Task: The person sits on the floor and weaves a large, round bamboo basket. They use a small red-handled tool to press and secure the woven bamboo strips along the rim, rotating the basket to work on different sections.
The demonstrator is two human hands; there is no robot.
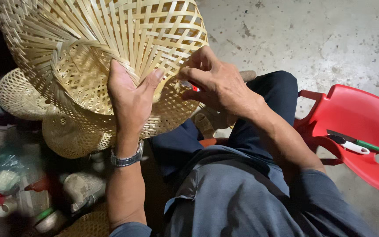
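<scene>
Looking down from the head camera, I see my left hand gripping the woven bamboo basket, fingers spread over its rim and thumb pressed on the strips, a metal wristwatch on the wrist. My right hand is closed around a small red-handled tool and rests against the basket's edge, just beside the left thumb. The basket is held up over my lap, at the upper left of the view, its open lattice weave facing me and its loose strips fanning toward the top left.

Below it, touching or nearly so, two more pale woven baskets sit stacked at the left, and part of another shows at the bottom edge. My legs are in dark blue trousers.

The floor is bare grey concrete, stained and scuffed, brightly lit at the upper right. A red plastic chair stands on it to my right, well apart from the hands, with a white-handled knife and a green-handled tool lying side by side on its seat. The left side of the room is dark and cluttered with blurred containers and bags that I cannot make out clearly.
</scene>
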